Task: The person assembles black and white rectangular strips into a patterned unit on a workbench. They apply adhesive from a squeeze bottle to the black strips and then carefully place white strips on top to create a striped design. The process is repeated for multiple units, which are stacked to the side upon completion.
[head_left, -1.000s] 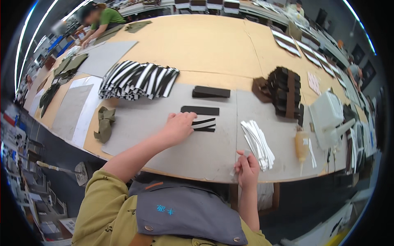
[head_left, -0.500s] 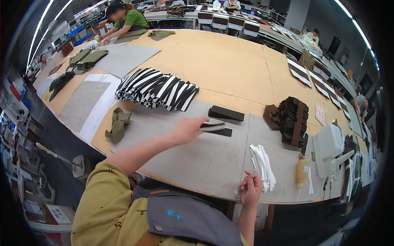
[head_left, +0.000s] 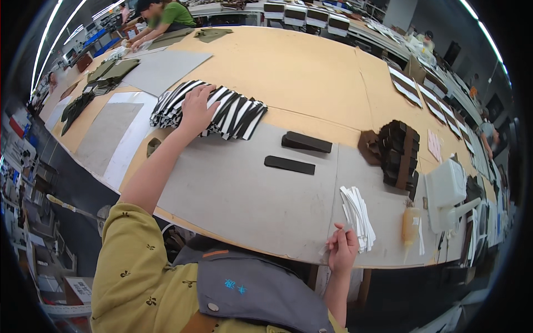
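Observation:
My left hand (head_left: 199,111) reaches out over a spread pile of black-and-white strips (head_left: 236,116) and rests on its upper left part, fingers apart. Right of the pile, two dark pieces lie one behind the other: a thicker stack of black strips (head_left: 306,142) and a flatter black strip stack (head_left: 290,165). At the table's near edge, my right hand (head_left: 342,248) is curled with its fingers drawn together. Something small and pale shows by its fingertips, too unclear to name. Just beside it lies a fan of narrow white strips (head_left: 358,216).
To the right are a bundle of dark brown pieces (head_left: 395,155), a bottle of yellowish liquid (head_left: 411,226) and a white plastic container (head_left: 446,191). Olive fabric pieces (head_left: 114,75) and grey sheets (head_left: 169,72) lie at the far left. A person in green (head_left: 176,16) works there.
My left hand has let go of a strip at the flatter black stack and moved left and away from me onto the striped pile. My right hand stays near the white strips.

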### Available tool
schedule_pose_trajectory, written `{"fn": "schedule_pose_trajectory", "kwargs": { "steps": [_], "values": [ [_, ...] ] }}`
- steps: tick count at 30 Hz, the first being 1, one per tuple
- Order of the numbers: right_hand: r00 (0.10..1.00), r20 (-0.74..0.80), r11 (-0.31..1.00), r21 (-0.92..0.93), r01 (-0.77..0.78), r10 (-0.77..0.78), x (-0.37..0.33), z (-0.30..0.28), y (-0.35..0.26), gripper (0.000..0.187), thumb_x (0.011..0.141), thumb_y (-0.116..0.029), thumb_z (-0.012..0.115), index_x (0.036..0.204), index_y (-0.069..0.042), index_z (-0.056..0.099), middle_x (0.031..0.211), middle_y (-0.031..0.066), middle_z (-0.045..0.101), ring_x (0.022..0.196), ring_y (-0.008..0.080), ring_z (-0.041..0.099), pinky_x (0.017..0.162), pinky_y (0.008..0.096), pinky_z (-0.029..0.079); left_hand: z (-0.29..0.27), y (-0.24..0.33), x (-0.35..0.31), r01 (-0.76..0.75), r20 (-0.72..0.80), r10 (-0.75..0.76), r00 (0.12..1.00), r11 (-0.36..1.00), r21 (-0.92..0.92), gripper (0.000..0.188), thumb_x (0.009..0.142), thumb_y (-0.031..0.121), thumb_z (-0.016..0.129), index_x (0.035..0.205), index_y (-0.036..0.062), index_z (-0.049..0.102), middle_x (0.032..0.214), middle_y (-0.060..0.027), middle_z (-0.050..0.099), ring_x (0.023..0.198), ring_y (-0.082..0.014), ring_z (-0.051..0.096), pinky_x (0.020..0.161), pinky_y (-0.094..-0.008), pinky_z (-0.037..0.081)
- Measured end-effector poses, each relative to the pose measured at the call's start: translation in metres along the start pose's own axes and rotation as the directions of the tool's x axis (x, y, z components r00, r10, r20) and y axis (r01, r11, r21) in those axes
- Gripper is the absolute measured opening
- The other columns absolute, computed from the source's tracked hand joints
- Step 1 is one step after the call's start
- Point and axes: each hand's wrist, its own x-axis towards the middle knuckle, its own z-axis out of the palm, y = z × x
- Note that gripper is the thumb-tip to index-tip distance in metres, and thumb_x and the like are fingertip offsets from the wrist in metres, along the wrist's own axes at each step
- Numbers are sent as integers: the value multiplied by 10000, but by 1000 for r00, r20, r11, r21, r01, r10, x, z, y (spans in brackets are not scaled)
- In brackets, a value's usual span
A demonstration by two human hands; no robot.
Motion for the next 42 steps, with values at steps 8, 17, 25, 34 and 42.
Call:
{"fn": "schedule_pose_trajectory", "kwargs": {
  "steps": [8, 17, 25, 34, 42],
  "values": [
    [1000, 18, 1000, -2, -8, 8, -1, 8, -7, 245, 1090, -107, 570, 1249, 63, 647, 789, 5, 559, 671, 94, 530, 647, 237, 449, 49, 132, -89, -352, 283, 461, 841, 864, -359, 510, 955, 241, 747, 1424, 112, 594, 1315, -126, 660, 1261, -336, 592, 1073, -460, 447],
    [1000, 21, 999, 40, -22, 21, -4, 7, -7, 247, 1091, -108, 566, 1249, 54, 666, 793, -19, 549, 691, 69, 513, 668, 222, 441, 82, 149, -89, -449, 384, 548, 743, 834, -320, 426, 963, 210, 718, 1368, 104, 633, 1184, -99, 708, 1086, -318, 663, 943, -444, 530],
    [1000, 10, 894, -447, 22, -20, -10, 19, -36, 224, 1060, -132, 624, 1227, -11, 713, 765, -7, 608, 644, 65, 527, 599, 240, 436, 82, 141, -90, -522, 216, 593, 775, 795, -311, 251, 929, 118, 713, 1175, 71, 706, 1089, -81, 730, 986, -289, 714, 813, -393, 588],
    [912, 199, 112, -961, 254, -359, 7, 26, -23, 281, 916, -186, 775, 1168, -74, 725, 942, 73, 717, 796, 256, 664, 725, 356, 503, 32, 158, -104, -614, 99, 660, 745, 737, -282, 216, 810, 61, 752, 1024, 54, 729, 981, -57, 730, 882, -251, 725, 698, -351, 590],
    [824, 414, -67, -904, 423, -386, 24, 66, -29, 455, 832, -244, 831, 1253, -127, 705, 1183, 18, 675, 1133, 211, 619, 1008, 417, 428, 1, 161, -147, -596, 108, 641, 760, 754, -276, 257, 788, 110, 787, 1040, 81, 750, 990, -24, 740, 906, -228, 724, 736, -364, 589]
  ]
}}
